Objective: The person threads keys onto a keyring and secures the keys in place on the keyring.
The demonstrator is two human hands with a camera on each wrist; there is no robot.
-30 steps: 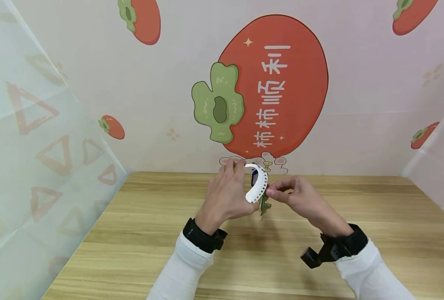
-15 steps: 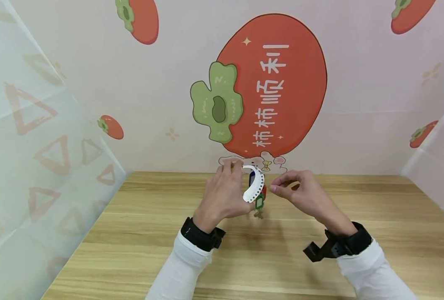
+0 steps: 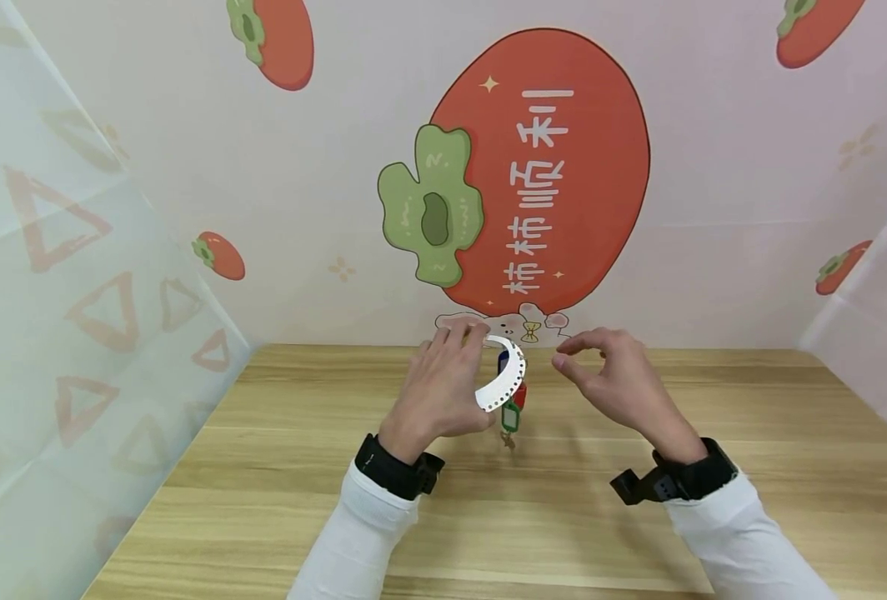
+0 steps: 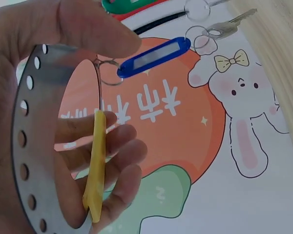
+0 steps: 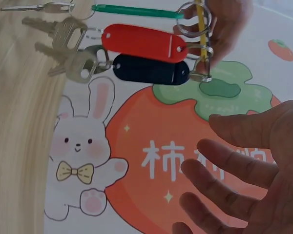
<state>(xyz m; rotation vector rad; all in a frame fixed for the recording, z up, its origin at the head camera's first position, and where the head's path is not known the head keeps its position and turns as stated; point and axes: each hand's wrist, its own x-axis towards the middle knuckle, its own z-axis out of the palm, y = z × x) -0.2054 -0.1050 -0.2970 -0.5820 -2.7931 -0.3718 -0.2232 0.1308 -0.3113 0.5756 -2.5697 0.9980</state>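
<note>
My left hand [image 3: 443,387] grips a white ring-shaped plate [image 3: 499,393] with a row of small holes along its edge. A yellow strip [image 4: 96,165] shows on the plate near the fingers in the left wrist view. Key tags hang from the plate on metal rings: a red tag [image 5: 141,43], a green tag [image 3: 510,417], a blue tag [image 4: 154,57] and a black tag [image 4: 158,23]. Keys [image 5: 71,34] dangle from the tags' ends. To the right, my right hand [image 3: 619,379] is apart from the tags, its fingers loosely bent and holding nothing.
A wooden tabletop [image 3: 263,500] lies beneath both hands. Behind it stands a pale backdrop [image 3: 729,275] printed with a large red persimmon and white characters. Patterned side sheets [image 3: 61,333] flank the table.
My right hand has let go at the hanging tags and drawn away to the right and up. The plate in my left hand has shifted slightly left, and the tags hang freely below it.
</note>
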